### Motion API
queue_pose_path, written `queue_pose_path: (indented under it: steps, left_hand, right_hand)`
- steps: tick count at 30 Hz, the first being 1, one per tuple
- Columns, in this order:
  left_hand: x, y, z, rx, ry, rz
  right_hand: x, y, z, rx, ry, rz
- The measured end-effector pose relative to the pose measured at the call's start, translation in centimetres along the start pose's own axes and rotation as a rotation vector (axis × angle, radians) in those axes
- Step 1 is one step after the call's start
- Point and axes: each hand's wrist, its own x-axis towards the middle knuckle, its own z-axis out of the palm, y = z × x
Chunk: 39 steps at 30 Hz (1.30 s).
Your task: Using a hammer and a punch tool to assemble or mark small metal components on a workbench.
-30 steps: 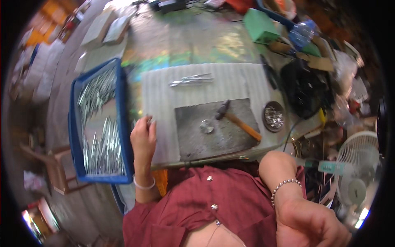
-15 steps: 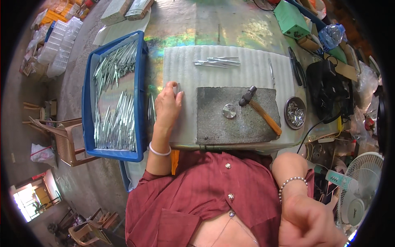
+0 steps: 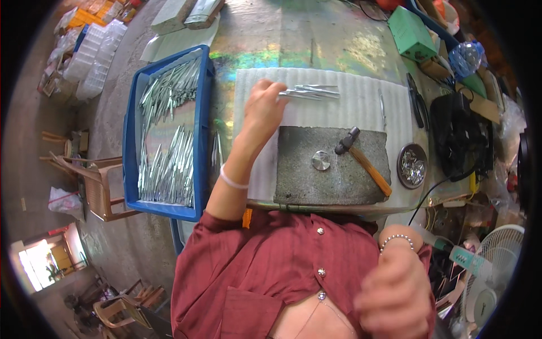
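Note:
My left hand (image 3: 264, 108) reaches over the white foam sheet (image 3: 257, 175). Its fingers are pinched at the left end of a small bundle of slim silvery metal strips (image 3: 316, 91). My right hand (image 3: 395, 294) is raised close in front of my body, off the table, its fingers smeared by motion. On the foam lies a dark grey slab (image 3: 299, 181) with a round metal disc (image 3: 321, 160) on it. A ball-peen hammer (image 3: 361, 161) with a wooden handle rests across the slab's right side. One thin metal strip (image 3: 382, 107) lies apart, right of the bundle.
A blue tray (image 3: 204, 130) of many metal strips stands at the left, with a few strips (image 3: 217, 151) beside it. At the right are a round dish (image 3: 420, 152) of small shiny pieces, black-handled pliers (image 3: 416, 101), a green box (image 3: 411, 35) and a fan (image 3: 491, 277).
My left hand has moved right and away from me, from the foam's left edge to the strip bundle. My right hand has shifted left and is blurred. The view has shifted slightly.

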Motion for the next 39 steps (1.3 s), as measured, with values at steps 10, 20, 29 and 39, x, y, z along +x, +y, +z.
queue_pose_path:
  steps: [10, 20, 29, 39]
  left_hand:
    - [2.4, -0.7, 4.4, 0.34, -0.173, 0.011]
    - [2.1, -1.6, 4.6, 0.273, -0.244, 0.019]
    - [0.3, -1.2, 2.3, 0.217, -0.031, 0.018]
    - [-11.4, 9.4, -5.0, -0.406, 0.138, 0.187]
  right_hand:
    - [-6.0, -0.9, 3.9, -0.32, 0.366, 1.095]
    - [-2.2, 4.1, 6.5, -0.248, -0.095, 1.128]
    - [-1.3, 4.8, 7.8, -0.194, -0.218, 1.173]
    - [-6.6, 4.1, 6.5, 0.173, 0.767, 1.325]
